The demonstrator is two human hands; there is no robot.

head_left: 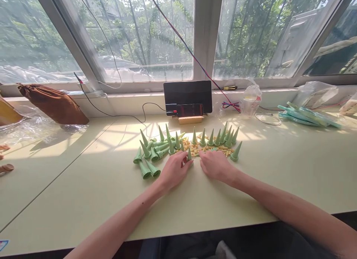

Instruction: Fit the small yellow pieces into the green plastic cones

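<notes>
My left hand (175, 167) rests low over the table with its fingers closed around a green plastic cone (189, 155), whose tip points up. Close by on the right, my right hand (214, 164) is at the edge of a spread of small tan pegs (195, 149); its fingertips curl down and what they hold, if anything, is hidden. Several green cones (217, 138) stand upright behind and among the pegs. A single cone (236, 152) stands to the right of my right hand. Left of my left hand lie hollow green pieces (150, 169), some on their sides.
A black tablet (187, 93) with a phone (190, 110) before it leans by the window sill. A brown drawstring pouch (54, 103) lies at the back left. On the right are a bagged cup (251, 101), a coiled cable (267, 119) and teal packets (306, 116).
</notes>
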